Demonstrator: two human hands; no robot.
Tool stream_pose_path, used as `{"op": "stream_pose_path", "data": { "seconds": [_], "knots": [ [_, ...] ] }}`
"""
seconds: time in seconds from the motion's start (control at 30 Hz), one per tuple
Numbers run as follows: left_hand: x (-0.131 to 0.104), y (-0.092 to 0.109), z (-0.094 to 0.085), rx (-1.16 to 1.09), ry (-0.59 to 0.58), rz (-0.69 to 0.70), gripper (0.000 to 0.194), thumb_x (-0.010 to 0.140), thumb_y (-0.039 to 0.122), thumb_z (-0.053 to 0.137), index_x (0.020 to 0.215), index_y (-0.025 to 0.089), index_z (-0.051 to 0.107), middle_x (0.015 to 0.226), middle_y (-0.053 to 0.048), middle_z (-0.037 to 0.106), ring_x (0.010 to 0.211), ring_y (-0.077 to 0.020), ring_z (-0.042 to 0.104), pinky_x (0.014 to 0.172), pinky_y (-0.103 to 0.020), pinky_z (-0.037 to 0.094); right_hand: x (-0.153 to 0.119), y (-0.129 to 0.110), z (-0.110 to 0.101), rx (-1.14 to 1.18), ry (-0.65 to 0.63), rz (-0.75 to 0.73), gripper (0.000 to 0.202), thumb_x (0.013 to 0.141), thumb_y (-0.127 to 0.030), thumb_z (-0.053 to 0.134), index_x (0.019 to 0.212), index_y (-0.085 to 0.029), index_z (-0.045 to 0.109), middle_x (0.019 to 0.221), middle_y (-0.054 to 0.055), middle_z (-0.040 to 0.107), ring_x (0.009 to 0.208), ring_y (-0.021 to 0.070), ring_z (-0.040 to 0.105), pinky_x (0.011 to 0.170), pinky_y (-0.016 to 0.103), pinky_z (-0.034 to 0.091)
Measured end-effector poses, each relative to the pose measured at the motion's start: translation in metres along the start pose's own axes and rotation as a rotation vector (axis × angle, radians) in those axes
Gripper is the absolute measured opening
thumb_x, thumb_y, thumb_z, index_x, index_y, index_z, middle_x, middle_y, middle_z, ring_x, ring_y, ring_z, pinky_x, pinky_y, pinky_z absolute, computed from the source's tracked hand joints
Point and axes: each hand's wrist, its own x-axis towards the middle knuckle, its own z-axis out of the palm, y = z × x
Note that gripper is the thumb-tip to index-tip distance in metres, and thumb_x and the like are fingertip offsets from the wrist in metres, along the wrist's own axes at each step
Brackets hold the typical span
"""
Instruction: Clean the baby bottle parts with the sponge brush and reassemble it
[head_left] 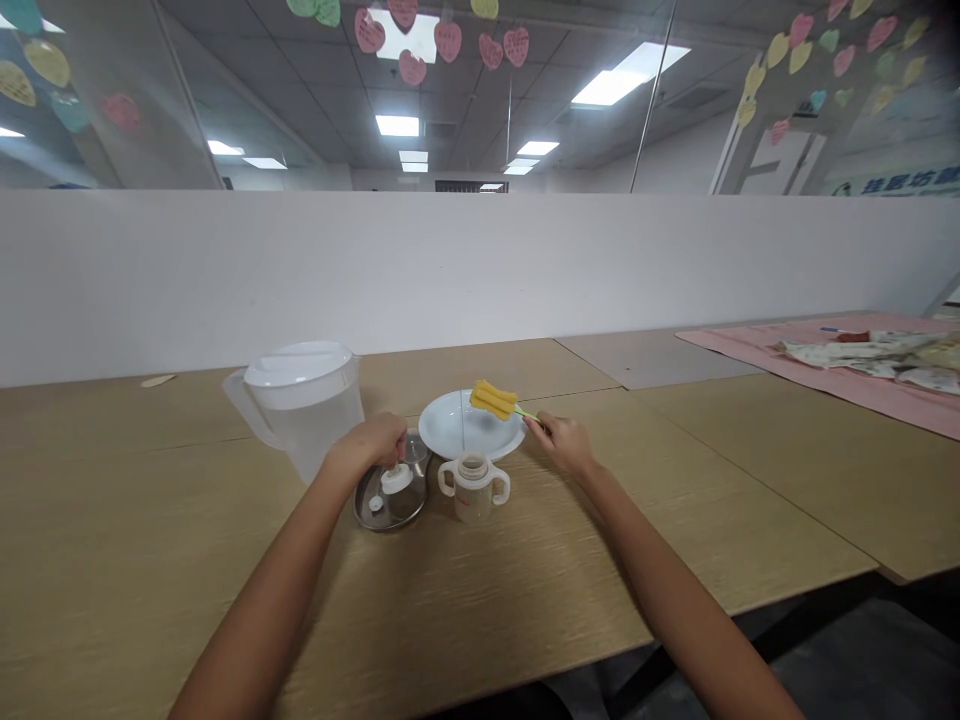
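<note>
At the lower centre, a two-handled bottle [473,497] stands open and upright on the table [525,590]. Just left of it, a metal tray [409,506] holds a white ring [397,479]; the left hand [379,441] has its fingers curled down at the ring, though I cannot tell whether they grip it. Right of centre, the right hand [564,441] grasps the handle of a yellow sponge brush [494,399] over a white bowl [442,428]. A lidded jug [309,405] stands left of centre; pink cloth [739,347] lies at far right.
</note>
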Motion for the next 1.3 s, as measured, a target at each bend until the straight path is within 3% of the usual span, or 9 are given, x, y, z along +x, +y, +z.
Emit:
{"op": "stream_pose_path", "data": {
  "seconds": [0.13,0.27,0.37,0.67,0.77,1.17,1.3],
  "knots": [
    [0.001,-0.002,0.001,0.011,0.017,0.018,0.012,0.06,0.018,0.056,0.05,0.014,0.057,0.054,-0.002,0.06,0.052,-0.0134,0.051,0.051,-0.022,0.036,0.0,0.0,0.0,-0.009,0.001,0.001,0.059,0.089,-0.058,0.019,0.063,-0.018,0.054,0.054,0.004,0.056,0.049,0.0122,0.046,0.049,0.024,0.019],
    [0.0,-0.001,0.001,0.016,0.045,0.034,0.005,0.057,0.012,0.056,0.055,0.013,0.06,0.059,-0.002,0.062,0.056,-0.0132,0.053,0.051,-0.021,0.035,0.0,0.0,0.0,-0.005,0.011,-0.004,0.057,0.089,-0.057,0.02,0.063,-0.018,0.053,0.054,0.004,0.056,0.049,0.0122,0.046,0.049,0.023,0.019],
    [0.0,0.0,0.002,0.022,0.056,0.027,0.015,0.064,0.019,0.054,0.05,0.013,0.058,0.055,-0.004,0.06,0.053,-0.0133,0.052,0.049,-0.021,0.034,0.0,0.0,0.0,-0.003,0.012,-0.011,0.057,0.089,-0.057,0.02,0.063,-0.018,0.053,0.053,0.003,0.055,0.048,0.012,0.046,0.049,0.023,0.02],
    [0.002,-0.002,0.004,0.054,0.042,-0.011,0.004,0.056,0.013,0.058,0.052,0.013,0.059,0.059,-0.005,0.063,0.057,-0.0156,0.055,0.051,-0.022,0.037,0.0,-0.001,-0.001,-0.013,0.0,0.009,0.06,0.088,-0.059,0.018,0.063,-0.018,0.053,0.054,0.004,0.056,0.048,0.0119,0.046,0.049,0.024,0.018],
    [0.004,-0.003,0.006,0.058,0.031,-0.017,0.012,0.05,0.007,0.057,0.058,0.013,0.063,0.065,-0.005,0.065,0.061,-0.0169,0.058,0.052,-0.022,0.038,0.0,-0.001,-0.001,-0.001,-0.005,0.009,0.058,0.089,-0.058,0.019,0.063,-0.018,0.053,0.054,0.004,0.056,0.049,0.0123,0.047,0.049,0.023,0.019],
    [0.017,-0.008,0.016,0.058,0.054,-0.017,0.007,0.058,0.019,0.062,0.06,0.012,0.062,0.065,-0.007,0.064,0.06,-0.0184,0.058,0.052,-0.024,0.037,0.0,-0.002,-0.002,0.007,-0.006,0.014,0.056,0.088,-0.057,0.021,0.062,-0.018,0.051,0.054,0.003,0.055,0.049,0.0121,0.046,0.049,0.023,0.019],
    [0.011,-0.004,0.012,0.06,0.114,0.007,0.015,0.068,0.024,0.056,0.065,0.011,0.064,0.07,-0.011,0.065,0.063,-0.0198,0.058,0.055,-0.026,0.038,0.001,-0.002,-0.002,0.0,-0.01,0.015,0.056,0.089,-0.056,0.021,0.062,-0.018,0.051,0.053,0.003,0.055,0.049,0.0118,0.046,0.049,0.023,0.019]
  ]
}}
